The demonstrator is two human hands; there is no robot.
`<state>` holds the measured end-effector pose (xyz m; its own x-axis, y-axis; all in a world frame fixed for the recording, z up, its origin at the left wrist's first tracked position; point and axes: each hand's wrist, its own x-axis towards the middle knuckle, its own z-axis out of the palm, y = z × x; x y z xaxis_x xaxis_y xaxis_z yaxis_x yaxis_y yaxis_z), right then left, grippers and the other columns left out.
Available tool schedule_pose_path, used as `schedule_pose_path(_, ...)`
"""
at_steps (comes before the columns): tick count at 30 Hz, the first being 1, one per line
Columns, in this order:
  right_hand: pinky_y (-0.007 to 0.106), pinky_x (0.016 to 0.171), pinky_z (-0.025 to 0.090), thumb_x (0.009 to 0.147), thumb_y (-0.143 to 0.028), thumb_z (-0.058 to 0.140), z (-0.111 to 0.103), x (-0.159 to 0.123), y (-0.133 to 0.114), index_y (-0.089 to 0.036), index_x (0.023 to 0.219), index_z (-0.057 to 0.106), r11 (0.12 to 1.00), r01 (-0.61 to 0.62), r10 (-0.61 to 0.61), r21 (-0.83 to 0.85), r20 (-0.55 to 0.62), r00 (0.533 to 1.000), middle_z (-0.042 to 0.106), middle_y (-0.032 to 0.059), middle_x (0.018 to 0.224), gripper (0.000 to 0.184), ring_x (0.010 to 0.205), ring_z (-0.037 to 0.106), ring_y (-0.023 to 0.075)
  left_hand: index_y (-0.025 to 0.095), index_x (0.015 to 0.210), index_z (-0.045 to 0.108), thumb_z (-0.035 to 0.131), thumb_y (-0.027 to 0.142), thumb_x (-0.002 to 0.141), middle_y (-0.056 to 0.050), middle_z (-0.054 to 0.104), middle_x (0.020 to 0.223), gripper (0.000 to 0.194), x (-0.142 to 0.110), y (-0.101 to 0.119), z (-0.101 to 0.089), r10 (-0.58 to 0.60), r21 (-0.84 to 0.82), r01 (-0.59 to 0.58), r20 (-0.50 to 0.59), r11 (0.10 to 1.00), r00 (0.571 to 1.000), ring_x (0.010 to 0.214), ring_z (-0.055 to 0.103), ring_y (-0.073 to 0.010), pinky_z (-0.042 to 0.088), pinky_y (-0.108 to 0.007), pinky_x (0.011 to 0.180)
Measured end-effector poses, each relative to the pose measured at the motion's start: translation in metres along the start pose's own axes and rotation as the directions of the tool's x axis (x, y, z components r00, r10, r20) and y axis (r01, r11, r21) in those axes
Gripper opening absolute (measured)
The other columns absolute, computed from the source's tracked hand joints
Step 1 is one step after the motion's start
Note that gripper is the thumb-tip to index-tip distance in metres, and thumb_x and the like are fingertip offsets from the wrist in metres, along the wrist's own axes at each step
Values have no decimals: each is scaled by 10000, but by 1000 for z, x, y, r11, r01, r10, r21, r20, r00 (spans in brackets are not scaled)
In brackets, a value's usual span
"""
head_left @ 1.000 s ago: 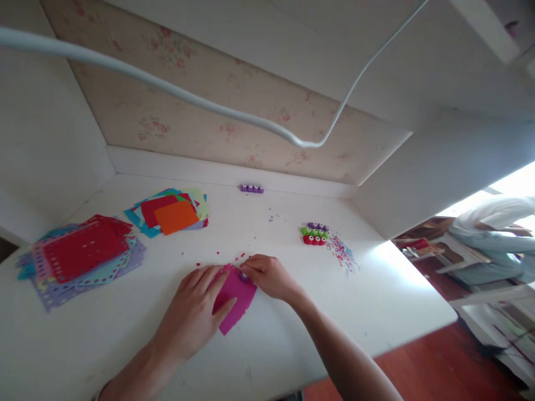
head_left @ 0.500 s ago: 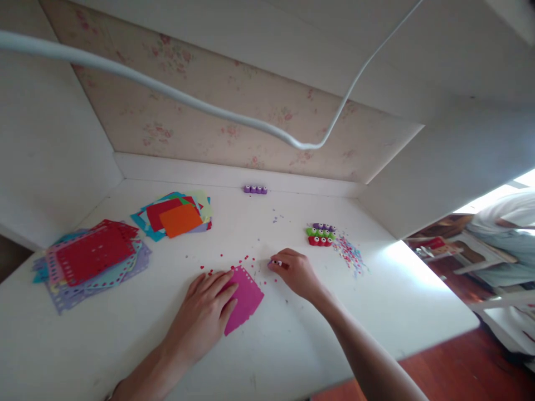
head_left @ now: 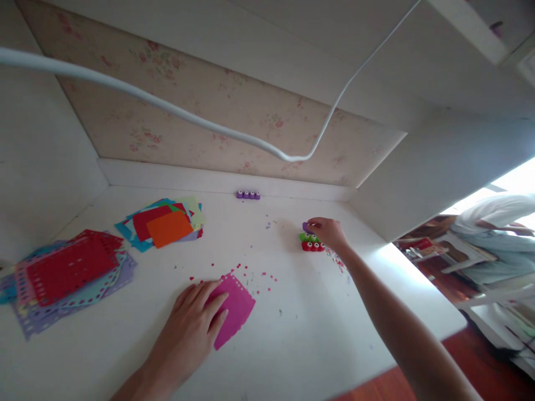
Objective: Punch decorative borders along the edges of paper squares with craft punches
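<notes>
My left hand (head_left: 194, 317) lies open and flat, its fingers resting on a magenta sheet of paper (head_left: 237, 309) with small holes punched along its edges. Over at the right, the closed fingers of my right hand (head_left: 329, 233) are on a small purple craft punch (head_left: 306, 227). That punch is at the back of a cluster, just behind green punches (head_left: 308, 238) and a row of red punches (head_left: 312, 246). My right hand hides the rest of the purple row. Tiny red paper cutouts (head_left: 239, 266) are scattered around the sheet.
Punched sheets (head_left: 71, 270) are piled at the left, with a stack of coloured paper (head_left: 169, 227) behind. Several purple punches (head_left: 248, 195) line the back edge. Confetti (head_left: 337, 262) lies beside my right wrist. A white cable (head_left: 188, 115) hangs across. A person (head_left: 493, 239) sits at far right.
My right hand has moved right and away from me, carrying the purple craft punch from beside the magenta sheet to the cluster. My left hand stays on the sheet. The view has shifted slightly.
</notes>
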<state>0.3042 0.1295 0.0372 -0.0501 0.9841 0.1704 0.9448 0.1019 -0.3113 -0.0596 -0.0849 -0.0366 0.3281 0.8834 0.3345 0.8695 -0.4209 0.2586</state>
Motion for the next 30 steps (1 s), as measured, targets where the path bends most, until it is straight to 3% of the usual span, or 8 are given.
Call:
schedule_pose_path(7, 247, 696, 467, 844, -336, 593, 18, 27, 24, -274, 888, 790, 972, 105, -74, -211, 147, 986, 780, 5, 883, 211, 817, 705, 199, 281, 1178, 643, 545, 291, 923, -43, 615, 1272, 273, -1, -1, 0, -22, -7, 22, -2, 1000, 1000, 1153, 565, -250, 412, -493, 1039)
schedule_pose_path(11, 235, 718, 455, 914, -366, 506, 20, 27, 21, -286, 947, 778, 944, 143, -90, -297, 188, 978, 771, 1, 986, 285, 888, 698, 192, 279, 1177, 643, 545, 288, 921, -47, 614, 1273, 275, 0, -1, -1, -27, -11, 27, 6, 1000, 1000, 1150, 567, -254, 417, -491, 1031)
schedule_pose_path(16, 274, 743, 436, 999, -348, 326, 14, 25, 13, -221, 1069, 732, 887, 160, -73, -433, 210, 975, 748, 80, 1048, 431, 928, 681, 224, 281, 1183, 642, 542, 294, 924, -44, 608, 1279, 278, 0, 0, -2, -38, -15, 38, 19, 999, 999, 1157, 558, -257, 400, -493, 1047)
schedule_pose_path(23, 283, 833, 414, 981, -201, 378, 16, 20, 11, -174, 1086, 698, 798, 284, -108, -532, 337, 935, 707, 118, 1105, 338, 1014, 626, 228, 291, 1191, 635, 532, 307, 931, -31, 589, 1300, 281, 0, 0, 0, -58, -23, 59, 46, 998, 997, 1176, 541, -256, 372, -496, 1067)
schedule_pose_path(30, 335, 836, 426, 985, -188, 402, 17, 11, 9, -220, 1101, 678, 756, 334, -128, -563, 372, 919, 697, 109, 1102, 301, 1070, 583, 266, 281, 1196, 635, 520, 303, 937, -47, 588, 1307, 284, 0, 0, 1, -55, -24, 56, 47, 998, 997, 1186, 537, -264, 352, -495, 1077)
